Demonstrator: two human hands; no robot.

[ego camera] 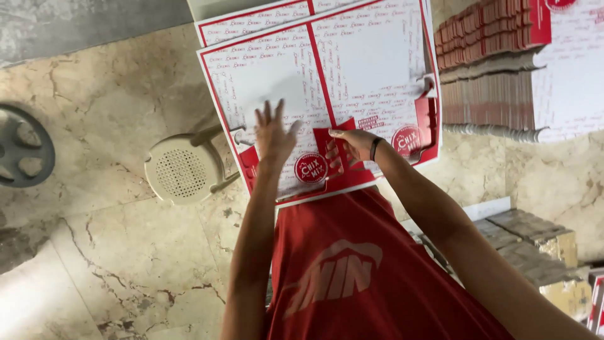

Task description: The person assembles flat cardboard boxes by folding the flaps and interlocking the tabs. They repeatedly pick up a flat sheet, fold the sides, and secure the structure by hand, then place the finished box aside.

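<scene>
Cardboard box blank (352,75), flat, white with red borders and red print, lay unfolded in front of the chest, on top of more blanks (251,22) of the same kind. Round red emblems near its lower edge. Left hand (274,133) over left panel of the blank, palm down, fingers (269,114) spread wide and straight, holding nothing; contact with the card not clear, slightly blurred. Right hand (353,143) at the red centre flap (330,141) on the lower edge, fingers curled narrow on the flap, pinching or pressing it, exact grip hard to tell. Dark band (375,148) on right wrist. Red sleeveless shirt (352,271) with pale print filled lower middle. Cream plastic stool (182,167) with perforated seat just left of the blank, partly under its corner. Grey round wheel-like object (22,146) at far left edge, well apart. Stacks of folded red-and-white blanks (491,63) upper right, edges showing. Bundles of brownish card (528,242) lower right beside right forearm. Marble-pattern floor (119,252) beneath everything.
</scene>
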